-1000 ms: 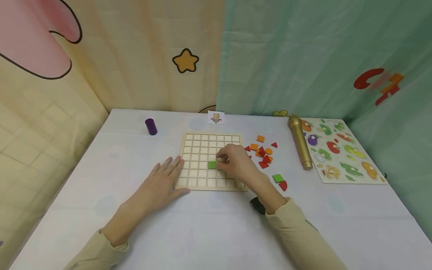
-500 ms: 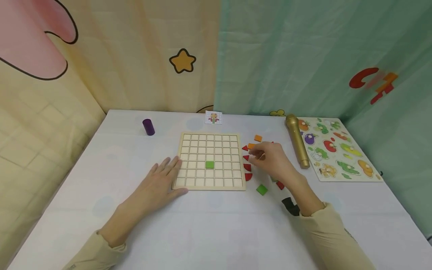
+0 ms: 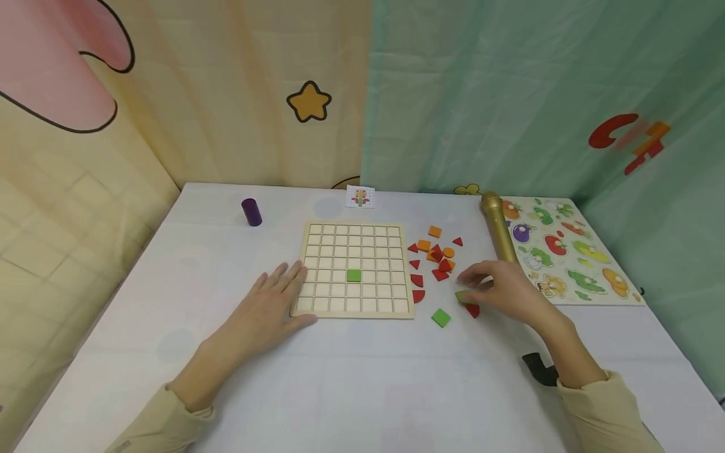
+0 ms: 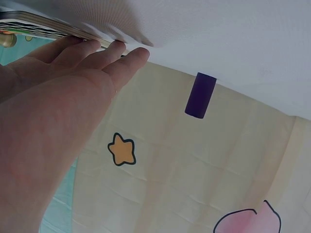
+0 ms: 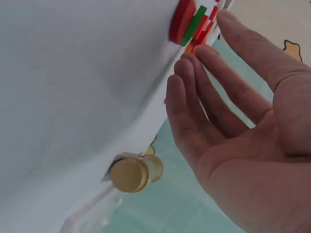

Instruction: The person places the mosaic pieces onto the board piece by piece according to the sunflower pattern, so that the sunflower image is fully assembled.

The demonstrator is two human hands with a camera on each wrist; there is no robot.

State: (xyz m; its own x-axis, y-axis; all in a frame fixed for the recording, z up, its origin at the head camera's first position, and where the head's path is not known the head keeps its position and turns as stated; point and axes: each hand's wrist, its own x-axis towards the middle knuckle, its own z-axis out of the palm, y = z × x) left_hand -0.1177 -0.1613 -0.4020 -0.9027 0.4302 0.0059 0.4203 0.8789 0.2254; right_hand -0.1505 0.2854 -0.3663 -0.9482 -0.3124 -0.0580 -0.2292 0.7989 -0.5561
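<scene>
My left hand (image 3: 269, 311) lies flat on the white table, its fingertips at the left edge of a square wooden grid board (image 3: 354, 316). In the left wrist view its fingers are stretched out beside the board's edge. A green square tile (image 3: 354, 275) sits in one cell near the board's middle. Right of the board, my right hand (image 3: 506, 292) hovers with loosely bent fingers over another green square tile (image 3: 463, 298) and a red piece (image 3: 472, 311). The right wrist view shows nothing between thumb and fingers; the green tile (image 5: 193, 26) is beyond the fingertips.
Several orange and red pieces (image 3: 440, 275) lie right of the board, and a green tile (image 3: 441, 318) lies nearer. A gold microphone (image 3: 500, 229) rests against a vegetable puzzle board (image 3: 572, 251). A small picture card (image 3: 360, 197) and purple cylinder (image 3: 252, 212) stand at the back.
My right hand has left the grid board's green tile, passed over the loose pieces, and moved right and nearer to the other green tile. My left hand has stayed at the board's edge.
</scene>
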